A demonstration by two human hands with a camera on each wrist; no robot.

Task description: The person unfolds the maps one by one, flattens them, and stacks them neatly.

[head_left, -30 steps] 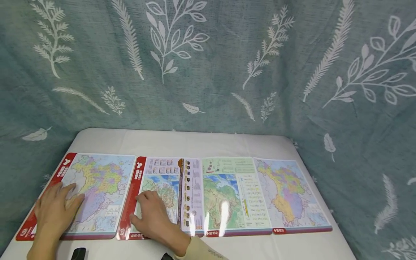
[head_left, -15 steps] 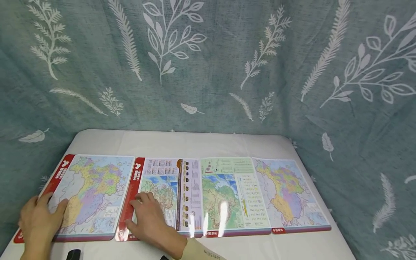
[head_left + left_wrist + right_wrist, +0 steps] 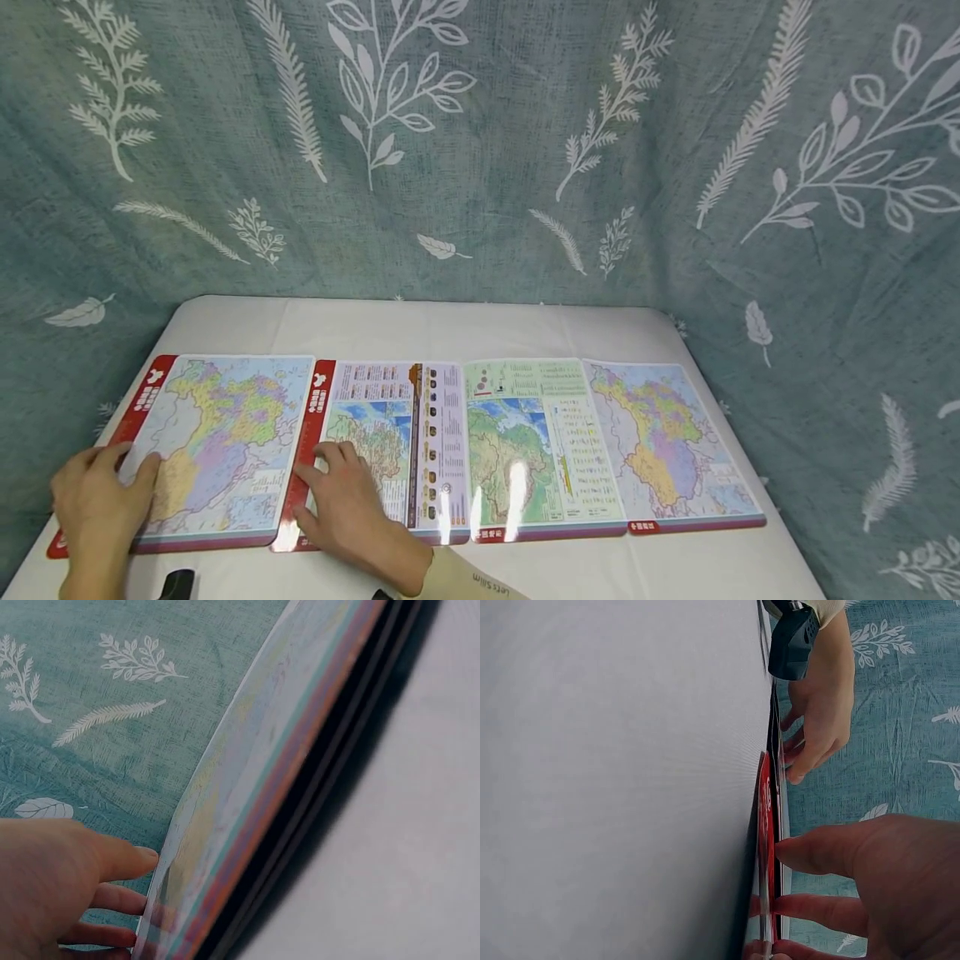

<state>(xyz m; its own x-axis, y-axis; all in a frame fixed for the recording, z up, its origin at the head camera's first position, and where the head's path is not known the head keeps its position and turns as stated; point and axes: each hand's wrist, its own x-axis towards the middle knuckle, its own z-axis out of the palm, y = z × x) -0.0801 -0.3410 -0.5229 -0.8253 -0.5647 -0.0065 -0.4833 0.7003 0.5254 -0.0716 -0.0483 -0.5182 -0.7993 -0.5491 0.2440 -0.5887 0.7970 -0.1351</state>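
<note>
1. Maps lie in one row on the white table, edge to edge, so all the printed faces show at once. The red-bordered relief map serves as the landmark below.

2. Left hand rests with straight, relaxed fingers on the political map just left of the landmark. It lies at that sheet's near left corner, over the red border. Judging by the flat palm, it presses the sheet down; it grips nothing. In the left wrist view its fingertips touch the sheet's glossy edge.

3. Right hand lies on the landmark itself, at its near left part, fingers spread and fairly straight. It also seems to hold the sheet flat and does not grasp it. In the right wrist view its fingers meet the thin stacked edges.

4. Just right of the landmark lies a second relief map. Beyond it, at the far right end, lies a second political map.

5. Count: four map sheets, two hands and one table. A leaf-printed curtain hangs behind the row.

6. Near the left wrist, in front of the landmark, a small black device shows, partly cut off.
</note>
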